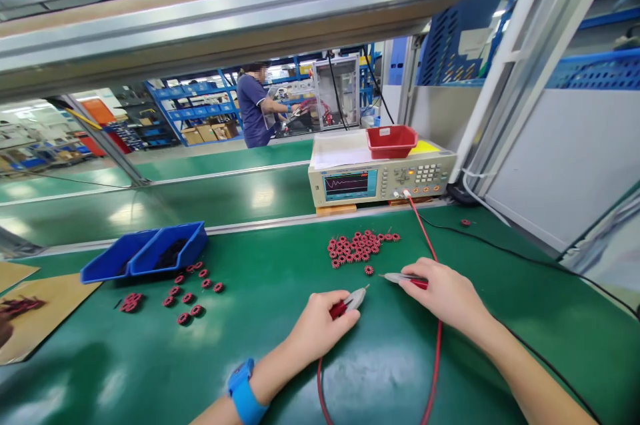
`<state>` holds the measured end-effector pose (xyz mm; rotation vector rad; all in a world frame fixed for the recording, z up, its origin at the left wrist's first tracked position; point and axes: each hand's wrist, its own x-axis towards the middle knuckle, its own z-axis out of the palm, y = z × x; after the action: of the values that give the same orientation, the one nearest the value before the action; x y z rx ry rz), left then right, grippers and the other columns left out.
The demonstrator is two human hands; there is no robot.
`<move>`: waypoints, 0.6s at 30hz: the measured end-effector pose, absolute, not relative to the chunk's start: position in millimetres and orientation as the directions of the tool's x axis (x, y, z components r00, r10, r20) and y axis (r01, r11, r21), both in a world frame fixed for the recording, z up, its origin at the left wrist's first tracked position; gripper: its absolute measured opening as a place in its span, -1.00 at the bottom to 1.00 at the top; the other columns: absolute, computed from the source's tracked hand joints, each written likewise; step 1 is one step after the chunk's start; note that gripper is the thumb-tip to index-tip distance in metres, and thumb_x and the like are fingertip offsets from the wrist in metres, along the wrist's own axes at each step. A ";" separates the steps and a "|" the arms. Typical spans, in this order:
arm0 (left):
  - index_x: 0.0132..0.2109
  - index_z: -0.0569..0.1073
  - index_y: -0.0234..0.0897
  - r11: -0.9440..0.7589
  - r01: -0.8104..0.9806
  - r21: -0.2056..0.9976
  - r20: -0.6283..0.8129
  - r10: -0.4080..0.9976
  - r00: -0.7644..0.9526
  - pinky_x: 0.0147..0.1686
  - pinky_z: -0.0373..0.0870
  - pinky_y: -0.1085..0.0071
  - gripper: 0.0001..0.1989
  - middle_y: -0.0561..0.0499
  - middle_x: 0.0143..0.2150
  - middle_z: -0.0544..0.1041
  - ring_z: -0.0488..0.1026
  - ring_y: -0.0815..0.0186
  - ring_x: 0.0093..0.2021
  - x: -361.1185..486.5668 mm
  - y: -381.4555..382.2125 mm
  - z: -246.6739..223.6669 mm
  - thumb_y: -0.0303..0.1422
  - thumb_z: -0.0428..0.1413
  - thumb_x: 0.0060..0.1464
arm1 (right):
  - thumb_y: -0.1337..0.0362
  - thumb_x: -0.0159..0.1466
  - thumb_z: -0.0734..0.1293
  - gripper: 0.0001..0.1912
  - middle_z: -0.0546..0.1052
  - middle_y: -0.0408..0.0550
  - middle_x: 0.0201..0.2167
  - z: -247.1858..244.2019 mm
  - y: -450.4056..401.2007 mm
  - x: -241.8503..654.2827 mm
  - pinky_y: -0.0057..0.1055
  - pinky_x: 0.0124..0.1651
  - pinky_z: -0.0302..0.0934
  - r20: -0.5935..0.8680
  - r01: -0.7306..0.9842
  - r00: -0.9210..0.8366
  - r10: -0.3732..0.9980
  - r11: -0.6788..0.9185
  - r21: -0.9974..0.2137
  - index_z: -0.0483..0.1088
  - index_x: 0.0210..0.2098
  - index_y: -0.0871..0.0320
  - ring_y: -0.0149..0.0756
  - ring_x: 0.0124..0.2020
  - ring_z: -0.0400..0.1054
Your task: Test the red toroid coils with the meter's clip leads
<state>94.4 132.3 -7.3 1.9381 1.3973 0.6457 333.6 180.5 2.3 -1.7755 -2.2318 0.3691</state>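
Observation:
My left hand (320, 328), with a blue band on its wrist, is closed around a red and grey test clip (356, 300). Another such test clip (400, 277) is pinched in my right hand (443, 288). Both tips point towards a single red-wound toroidal coil (369, 270) lying on the green mat; neither visibly touches it. Just behind that coil sits a dense cluster of similar coils (355, 248). Red cables run from the clips, and one red cable (421, 223) reaches the front of a bench tester (383, 178) whose screen shows a wavy trace.
Two blue bins (167, 248) and scattered coils (187, 298) are at the left, near cardboard (55, 318) with another person's hand at the edge. A red tray (391, 141) tops the tester. A black cable (500, 248) crosses the right side. Behind stands a co-worker (255, 108).

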 end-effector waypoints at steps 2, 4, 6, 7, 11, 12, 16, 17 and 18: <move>-0.28 0.47 -0.31 -0.158 0.593 0.790 -0.031 0.955 0.296 -0.56 0.03 0.52 -0.79 0.18 -0.58 0.23 0.14 0.46 -0.57 90.8 131.9 -12.0 -0.30 -0.01 0.12 | 0.07 0.24 0.16 -0.74 0.46 -0.18 -0.31 0.0 182.3 333.5 -0.46 -0.44 0.05 0.055 0.918 -0.187 0.981 0.194 -0.345 0.46 -0.31 -0.07 -0.26 -0.31 0.39; -0.20 0.47 -0.31 -0.107 0.569 0.816 -0.074 0.956 0.285 -0.58 0.05 0.53 -0.76 0.18 -0.57 0.25 0.17 0.46 -0.58 84.8 130.5 -15.0 -0.27 -0.01 0.13 | 0.08 0.25 0.16 -0.74 0.46 -0.17 -0.32 -3.5 184.8 331.1 -0.46 -0.45 0.03 0.067 0.926 -0.166 0.984 0.179 -0.331 0.46 -0.30 -0.06 -0.27 -0.32 0.39; -0.20 0.46 -0.31 -0.082 0.562 0.823 -0.094 0.956 0.277 -0.58 0.07 0.53 -0.75 0.17 -0.57 0.25 0.18 0.46 -0.59 79.4 129.5 -15.8 -0.24 -0.01 0.13 | 0.08 0.26 0.15 -0.73 0.45 -0.16 -0.31 -7.4 187.4 326.9 -0.47 -0.46 0.02 0.079 0.932 -0.156 0.985 0.173 -0.319 0.46 -0.28 -0.05 -0.27 -0.32 0.38; -0.21 0.46 -0.30 -0.079 0.566 0.820 -0.096 0.957 0.272 -0.58 0.08 0.53 -0.75 0.17 -0.56 0.24 0.18 0.46 -0.59 77.6 129.3 -15.4 -0.24 -0.01 0.13 | 0.09 0.26 0.15 -0.73 0.45 -0.16 -0.30 -9.3 188.4 324.5 -0.47 -0.47 0.01 0.085 0.932 -0.155 0.984 0.174 -0.316 0.46 -0.26 -0.05 -0.27 -0.31 0.38; -0.24 0.47 -0.30 -0.130 0.610 0.781 -0.046 0.963 0.265 -0.54 0.08 0.52 -0.76 0.17 -0.56 0.22 0.15 0.45 -0.56 76.0 129.8 -10.7 -0.24 -0.01 0.13 | 0.10 0.27 0.16 -0.74 0.44 -0.17 -0.30 -13.1 188.7 316.0 -0.47 -0.46 0.03 0.099 0.919 -0.187 0.977 0.209 -0.333 0.45 -0.25 -0.04 -0.30 -0.31 0.38; -0.25 0.47 -0.30 -0.152 0.626 0.765 -0.028 0.963 0.268 -0.53 0.08 0.52 -0.76 0.17 -0.56 0.22 0.14 0.45 -0.55 76.3 129.9 -9.2 -0.25 -0.01 0.13 | 0.11 0.26 0.16 -0.75 0.44 -0.17 -0.31 -13.0 187.6 314.6 -0.47 -0.45 0.04 0.101 0.913 -0.201 0.974 0.223 -0.341 0.45 -0.25 -0.04 -0.31 -0.31 0.38; -0.27 0.48 -0.31 -0.204 0.683 0.702 0.014 0.962 0.273 -0.50 0.07 0.50 -0.77 0.15 -0.55 0.26 0.12 0.43 -0.53 76.7 130.2 -5.1 -0.27 0.00 0.12 | 0.13 0.25 0.19 -0.77 0.44 -0.18 -0.33 -10.1 181.3 312.2 -0.47 -0.42 0.07 0.092 0.893 -0.252 0.963 0.268 -0.361 0.46 -0.25 -0.03 -0.33 -0.32 0.37; -0.27 0.47 -0.31 -0.206 0.693 0.691 0.017 0.963 0.270 -0.50 0.07 0.50 -0.77 0.14 -0.55 0.27 0.12 0.42 -0.53 76.4 130.4 -4.7 -0.27 0.00 0.12 | 0.14 0.25 0.19 -0.78 0.44 -0.18 -0.33 -9.3 179.8 312.1 -0.47 -0.41 0.07 0.086 0.890 -0.261 0.961 0.274 -0.364 0.46 -0.25 -0.03 -0.33 -0.32 0.37; -0.26 0.47 -0.31 -0.208 0.700 0.683 0.019 0.963 0.268 -0.50 0.07 0.50 -0.77 0.13 -0.54 0.29 0.13 0.42 -0.53 76.0 130.7 -4.5 -0.27 -0.01 0.12 | 0.14 0.24 0.20 -0.78 0.44 -0.18 -0.33 -8.8 178.6 312.2 -0.47 -0.41 0.08 0.080 0.888 -0.269 0.960 0.279 -0.365 0.46 -0.26 -0.03 -0.33 -0.32 0.37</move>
<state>76.0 130.7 -4.5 1.9847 1.4961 0.6116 312.2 178.6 -8.8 -1.6927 -2.2683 0.3593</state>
